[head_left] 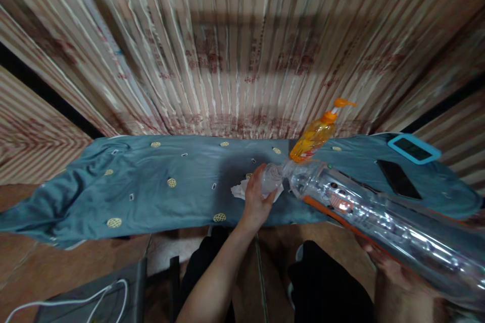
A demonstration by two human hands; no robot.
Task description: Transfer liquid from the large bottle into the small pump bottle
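My left hand (256, 201) is closed around a small clear container (273, 175), which looks like a little plastic bottle. A crumpled white tissue (238, 190) lies beneath it on the cloth. My right hand (394, 267) supports a large clear plastic bottle (394, 232) from below, and part of that hand is hidden behind it. The large bottle is tilted, with its neck pointing left at the small container. Their mouths meet or nearly meet; I cannot tell whether they touch. Just behind stands an orange pump bottle (312, 136) with amber liquid.
A blue-green patterned cloth (144, 176) covers the long table. A dark phone (398, 179) and a blue-framed device (415, 149) lie at the right end. A pleated curtain (242, 50) rises behind. At the lower left, a white cable (64, 303) rests on a grey stool (132, 287).
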